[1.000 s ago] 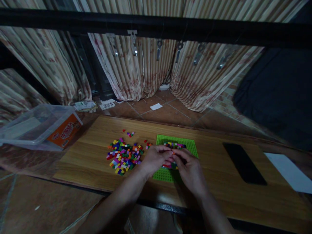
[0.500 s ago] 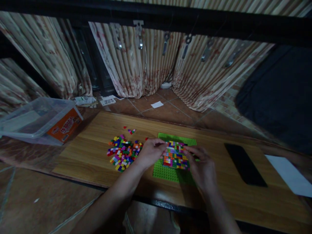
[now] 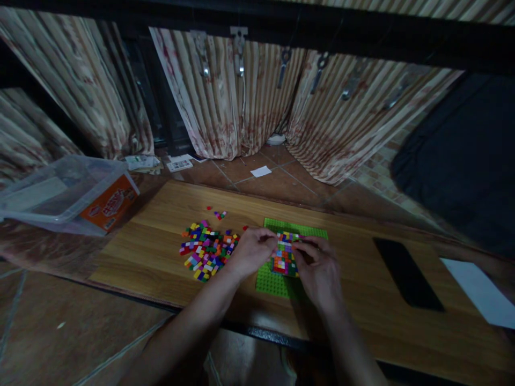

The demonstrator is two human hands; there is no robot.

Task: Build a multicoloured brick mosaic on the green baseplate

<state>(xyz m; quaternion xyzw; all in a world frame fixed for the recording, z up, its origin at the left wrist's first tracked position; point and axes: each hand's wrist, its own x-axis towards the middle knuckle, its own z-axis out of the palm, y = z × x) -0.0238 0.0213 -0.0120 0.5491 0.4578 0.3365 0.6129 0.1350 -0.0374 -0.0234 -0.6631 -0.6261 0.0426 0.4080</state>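
Note:
A patch of small multicoloured toy bricks (image 3: 285, 254) covers the middle of a green studded baseplate (image 3: 271, 284) on the wooden table. At the patch's left edge is my left hand (image 3: 253, 251), its thumb and fingers pinched together; anything between them is too small to make out. My right hand (image 3: 319, 271) reaches over the patch from the right, with bent fingertips close together on or just above the bricks. It hides the patch's right side, and what its fingertips hold cannot be seen. Left of my left hand lies a heap of loose bricks (image 3: 207, 249).
A few bricks (image 3: 220, 215) lie behind the heap. To the right on the wooden table (image 3: 148, 241) are a black flat object (image 3: 408, 273) and a white sheet (image 3: 478, 289). A clear plastic bin (image 3: 68, 193) with an orange label stands at the left. Striped curtains hang behind.
My right hand has moved left across the brick patch, covering more of its right side. My left hand stays at the left edge. The whole view has shifted slightly.

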